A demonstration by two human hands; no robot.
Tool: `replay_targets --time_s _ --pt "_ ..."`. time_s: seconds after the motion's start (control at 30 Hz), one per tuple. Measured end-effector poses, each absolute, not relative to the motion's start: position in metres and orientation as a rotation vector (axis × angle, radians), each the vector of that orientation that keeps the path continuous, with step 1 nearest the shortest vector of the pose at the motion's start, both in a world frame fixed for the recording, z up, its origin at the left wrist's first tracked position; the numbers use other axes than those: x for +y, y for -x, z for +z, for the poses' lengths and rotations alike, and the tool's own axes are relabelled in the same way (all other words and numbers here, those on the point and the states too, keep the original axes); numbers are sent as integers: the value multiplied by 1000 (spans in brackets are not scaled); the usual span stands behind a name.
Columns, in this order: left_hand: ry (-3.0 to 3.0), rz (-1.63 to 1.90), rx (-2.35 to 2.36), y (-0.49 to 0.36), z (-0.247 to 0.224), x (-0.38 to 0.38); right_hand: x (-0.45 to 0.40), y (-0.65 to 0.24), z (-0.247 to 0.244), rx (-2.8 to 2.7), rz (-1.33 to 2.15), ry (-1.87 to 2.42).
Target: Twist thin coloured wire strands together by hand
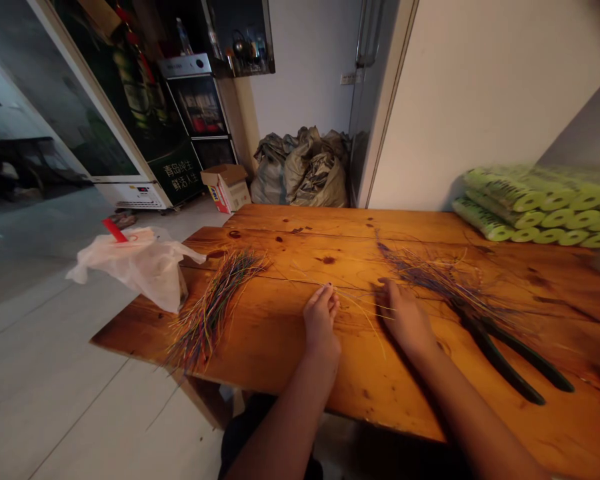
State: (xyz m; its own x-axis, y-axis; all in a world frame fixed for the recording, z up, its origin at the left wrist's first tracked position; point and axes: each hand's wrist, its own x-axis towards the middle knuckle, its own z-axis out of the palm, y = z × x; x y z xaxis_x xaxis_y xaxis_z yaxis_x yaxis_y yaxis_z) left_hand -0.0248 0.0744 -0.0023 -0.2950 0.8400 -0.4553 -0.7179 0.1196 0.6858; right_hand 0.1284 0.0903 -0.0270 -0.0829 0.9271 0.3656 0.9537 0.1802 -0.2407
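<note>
Thin wires [354,298], yellowish and springy-looking, extend from the left hand [323,308] towards the right. "青岛纯生 鲜活人生" shows on the dark fridge side [180,175], far beyond and left of the hands. The left hand pinches the wires between nearly closed fingertips; the right hand [403,313] is loosely curled, its grip impossible to tell. Both forearms reach over a knotty wooden table [360,387]. A multicoloured bundle [220,300] lies left of the hands, dark-handled pliers [500,363] right.

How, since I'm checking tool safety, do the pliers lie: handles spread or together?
Spread: the pliers lie with handles apart, table showing between them. Their jaws are too dim to tell.
</note>
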Motion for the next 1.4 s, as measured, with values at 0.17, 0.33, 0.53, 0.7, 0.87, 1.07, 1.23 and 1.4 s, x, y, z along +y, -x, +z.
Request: replay_targets --time_s 0.17,0.33,0.53,0.7,0.87,1.07,1.23,1.4 --pt "-77 1469 1005 23 -5 75 94 -137 -32 -2037 148 1704" --pt "-30 1371 973 21 -3 72 97 -137 -32 -2024 154 1646" --pt "-187 1360 1009 22 -4 71 86 -140 -10 -1954 152 1396" --pt "-301 1363 1031 20 -2 71 74 -145 3 -2018 224 1264" --pt "-374 1377 1055 19 -1 70 70 -153 4 -2058 190 1295" --pt "-370 1388 1075 17 -2 70 66 -161 2 -2107 118 1249" --pt "-344 1381 1067 16 0 70 64 -164 1 -2139 153 1162" --pt "-283 1368 1008 17 3 72 60 -162 3 -2189 241 1167"
